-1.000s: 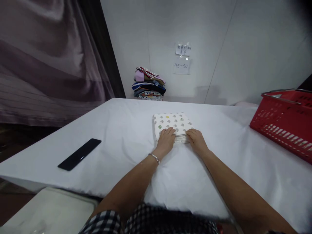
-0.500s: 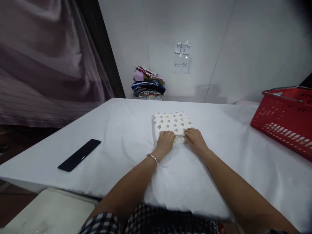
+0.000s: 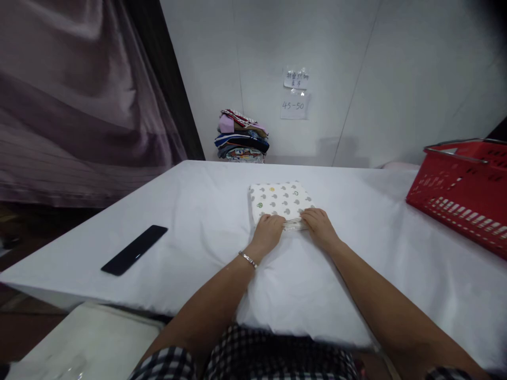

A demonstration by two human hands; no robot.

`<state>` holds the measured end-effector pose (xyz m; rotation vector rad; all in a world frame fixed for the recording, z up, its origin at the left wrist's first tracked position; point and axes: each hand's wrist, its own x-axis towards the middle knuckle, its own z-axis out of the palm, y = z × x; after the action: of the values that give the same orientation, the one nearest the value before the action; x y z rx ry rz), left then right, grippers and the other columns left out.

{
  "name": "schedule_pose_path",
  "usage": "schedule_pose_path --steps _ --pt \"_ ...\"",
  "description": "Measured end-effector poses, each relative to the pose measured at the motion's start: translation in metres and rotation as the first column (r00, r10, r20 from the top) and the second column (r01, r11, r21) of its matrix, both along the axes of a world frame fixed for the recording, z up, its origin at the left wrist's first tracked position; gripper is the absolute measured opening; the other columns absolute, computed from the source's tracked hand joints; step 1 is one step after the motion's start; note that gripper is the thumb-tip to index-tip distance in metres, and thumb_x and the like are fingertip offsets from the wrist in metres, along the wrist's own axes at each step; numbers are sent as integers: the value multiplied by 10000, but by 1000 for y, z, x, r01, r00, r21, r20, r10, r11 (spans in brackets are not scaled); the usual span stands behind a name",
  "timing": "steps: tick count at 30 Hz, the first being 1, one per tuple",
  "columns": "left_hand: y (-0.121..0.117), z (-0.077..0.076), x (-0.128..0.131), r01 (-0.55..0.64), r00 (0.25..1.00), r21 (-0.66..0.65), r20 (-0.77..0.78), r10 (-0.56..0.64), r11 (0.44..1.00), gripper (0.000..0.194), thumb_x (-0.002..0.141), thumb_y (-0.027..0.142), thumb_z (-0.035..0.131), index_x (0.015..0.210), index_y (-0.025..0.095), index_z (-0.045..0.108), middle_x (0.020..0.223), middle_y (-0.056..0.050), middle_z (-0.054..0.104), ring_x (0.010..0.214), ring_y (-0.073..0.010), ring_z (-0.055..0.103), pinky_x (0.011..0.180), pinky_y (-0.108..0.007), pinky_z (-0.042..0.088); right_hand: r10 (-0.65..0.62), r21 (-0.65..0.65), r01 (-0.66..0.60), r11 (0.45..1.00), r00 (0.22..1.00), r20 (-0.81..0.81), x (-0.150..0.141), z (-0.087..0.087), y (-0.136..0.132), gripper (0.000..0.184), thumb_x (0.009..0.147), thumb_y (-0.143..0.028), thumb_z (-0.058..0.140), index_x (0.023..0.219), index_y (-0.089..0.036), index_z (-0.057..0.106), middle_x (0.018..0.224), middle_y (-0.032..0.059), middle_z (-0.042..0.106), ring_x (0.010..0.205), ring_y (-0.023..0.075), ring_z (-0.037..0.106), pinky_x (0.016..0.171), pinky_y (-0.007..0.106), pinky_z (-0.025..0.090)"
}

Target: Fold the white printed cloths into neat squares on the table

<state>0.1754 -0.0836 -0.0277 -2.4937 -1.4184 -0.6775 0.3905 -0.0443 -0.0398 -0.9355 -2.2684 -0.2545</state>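
A folded white cloth [image 3: 280, 198] with grey, green and yellow print lies on the white-covered table [image 3: 206, 221]. My left hand [image 3: 269, 230] grips the left part of its near edge, fingers on top and thumb out of sight. At the right part of the same edge, my right hand [image 3: 318, 224] is closed on the cloth in the same way. Between the two hands the layered folds of the near edge show. A silver bracelet [image 3: 248, 258] circles my left wrist.
A long black flat object [image 3: 135, 250] lies on the table's left side. The red plastic basket [image 3: 459, 195] stands at the right. Behind the far edge rises a stack of folded fabrics [image 3: 242, 138]. Paper signs [image 3: 294, 105] hang on the wall; a pale surface [image 3: 91, 343] is at lower left.
The view has shifted very slightly. Both hands keep their places on the cloth's near edge, and the cloth looks nearly the same.
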Motion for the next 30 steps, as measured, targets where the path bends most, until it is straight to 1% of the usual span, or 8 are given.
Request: schedule_pose_path --steps 3,5,7,11,15,20,26,30 --pt "-5 6 -2 -48 998 8 50 48 999 145 882 199 488 1009 210 557 1020 -52 616 1009 -199 530 881 -373 369 11 -29 -10 1000 1000 9 2 0 0 238 895 -167 429 1044 -194 612 1083 84 650 1074 223 524 913 403 372" --pt "-6 7 -3 -67 996 13 54 67 998 97 880 207 496 930 212 578 990 -48 613 985 -200 524 858 -367 384 32 -59 -31 998 999 19 3 1 -1 233 899 -207 440 1056 -194 611 1101 88 640 1075 229 524 910 408 379" --pt "-5 6 -4 -76 996 15 39 76 997 106 885 197 484 863 210 587 944 -43 608 936 -195 524 827 -358 397 57 -82 -54 995 998 26 5 2 -2 244 885 -244 472 1084 -194 604 1121 96 629 1082 240 521 916 420 383" --pt "-2 3 -5 -88 996 21 16 88 996 137 891 177 470 840 205 593 897 -43 601 905 -194 523 797 -353 404 81 -105 -76 992 996 37 6 3 -2 287 861 -278 514 1125 -197 590 1151 106 613 1096 254 513 924 441 387" --pt "-5 6 -7 -63 997 2 48 63 998 82 875 232 521 901 217 598 942 -42 603 931 -199 522 815 -357 405 76 -120 -71 990 996 41 8 2 1 272 890 -257 472 1126 -199 595 1155 100 615 1095 247 515 926 436 390" --pt "-10 11 -12 -109 991 -34 77 111 993 135 834 237 583 965 219 606 1009 -47 602 980 -213 510 828 -363 406 100 -137 -94 986 994 33 11 1 4 285 911 -254 436 1144 -211 593 1164 94 614 1091 236 526 916 422 404" --pt "-7 14 -13 -143 989 -97 10 145 985 132 886 258 506 947 222 618 973 -38 608 952 -191 514 804 -339 398 104 -130 -101 986 994 22 9 0 4 306 918 -208 389 1143 -206 597 1148 101 622 1077 237 537 894 417 417" --pt "-4 14 -10 -189 982 -109 -42 185 976 166 914 250 448 905 199 606 948 -44 606 928 -195 508 799 -341 386 77 -104 -73 992 996 34 5 1 1 294 910 -245 423 1153 -206 583 1169 103 609 1100 247 520 909 425 405"
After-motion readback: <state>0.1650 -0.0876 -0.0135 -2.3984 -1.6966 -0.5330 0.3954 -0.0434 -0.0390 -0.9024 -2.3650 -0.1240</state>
